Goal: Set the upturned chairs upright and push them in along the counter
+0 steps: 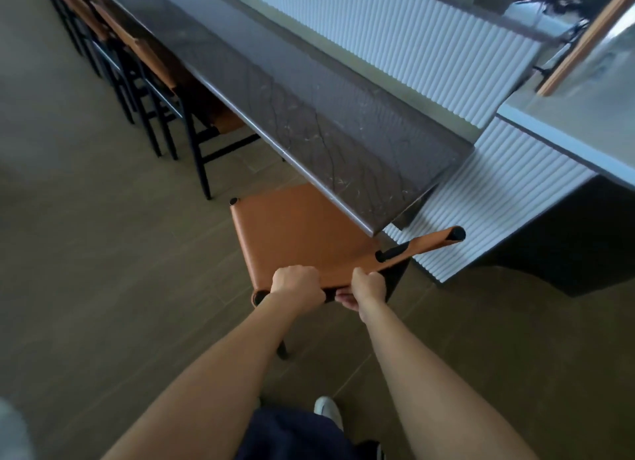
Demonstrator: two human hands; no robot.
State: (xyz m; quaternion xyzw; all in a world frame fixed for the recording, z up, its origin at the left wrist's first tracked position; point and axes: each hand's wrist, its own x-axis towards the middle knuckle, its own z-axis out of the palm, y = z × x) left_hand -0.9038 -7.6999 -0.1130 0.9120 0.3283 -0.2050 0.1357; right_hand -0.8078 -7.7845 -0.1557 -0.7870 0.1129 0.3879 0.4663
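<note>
Gripping the near rim of the tan leather chair with black metal frame [299, 232], the left hand [297, 284] curls over the seat edge. The right hand [367, 287] clasps the same rim just beside it, fingers tucked underneath. Ahead of both hands, the chair sits seat-up, its far corner under the end of the dark brown marble counter [326, 122]. Its tan backrest [429, 243] runs along the right side, so the seat faces left.

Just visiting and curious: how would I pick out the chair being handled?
Follow the long dark brown stone counter to its near corner. There stands a black-framed chair with a tan leather seat, partly under the counter. Unlike the row of matching chairs farther along, the left hand and right hand grip its seat edge.
</note>
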